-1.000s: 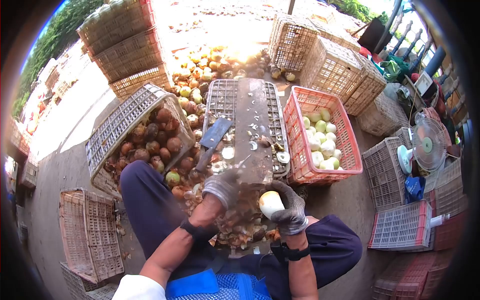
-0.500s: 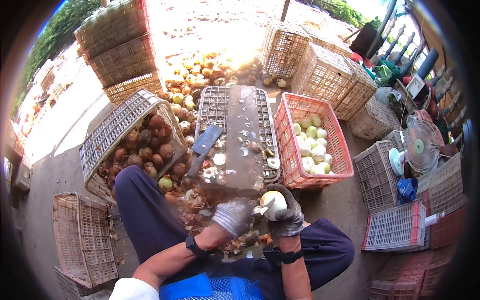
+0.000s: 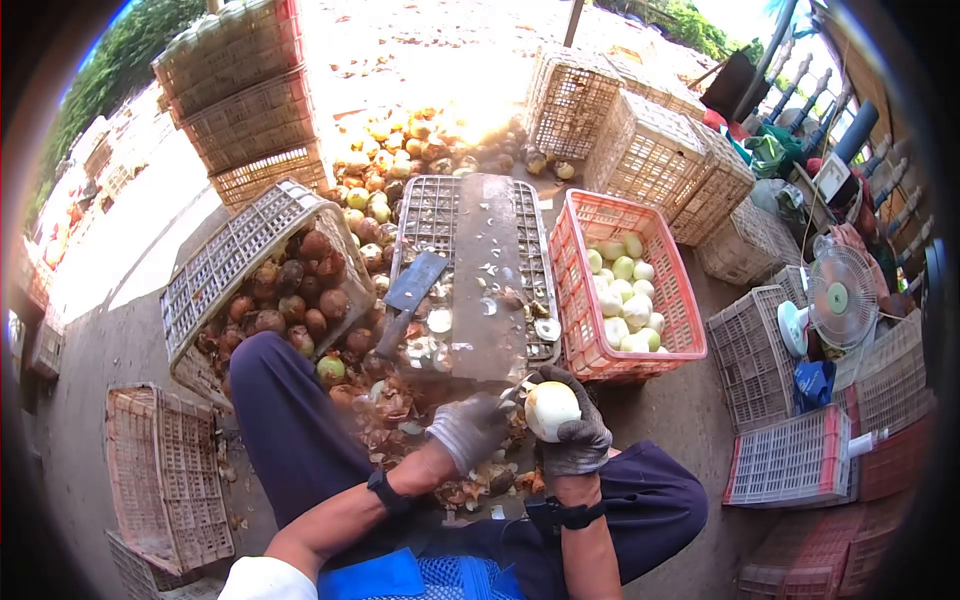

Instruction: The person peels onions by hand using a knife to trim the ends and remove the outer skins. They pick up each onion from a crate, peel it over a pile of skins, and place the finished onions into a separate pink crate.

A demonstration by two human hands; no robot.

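Note:
My right hand [image 3: 578, 435], in a dark-palmed grey glove, is wrapped round a peeled white onion [image 3: 552, 411] above my lap. Just left of it, my left hand [image 3: 470, 432], gloved the same way, is closed. A short, shiny piece like a small knife's blade [image 3: 511, 394] juts from its fingers toward the onion; the handle is hidden in the glove. Ahead of both hands lies a board [image 3: 485, 335] across an upturned crate [image 3: 428, 212], littered with onion scraps. A cleaver [image 3: 415, 280] with a broad dark blade rests on its left side.
At the right stands a pink crate [image 3: 684, 310] of peeled onions [image 3: 622, 285]. A tipped crate [image 3: 235, 262] on the left spills unpeeled onions [image 3: 290, 307]. Skins [image 3: 390, 400] cover the ground between my knees. Stacked crates [image 3: 250, 110] and a fan [image 3: 840, 285] stand farther out.
The onion has turned in my right hand and shows a smoother white side. My left hand has shifted slightly, and the blade-like piece has moved from the onion's front to its upper left edge.

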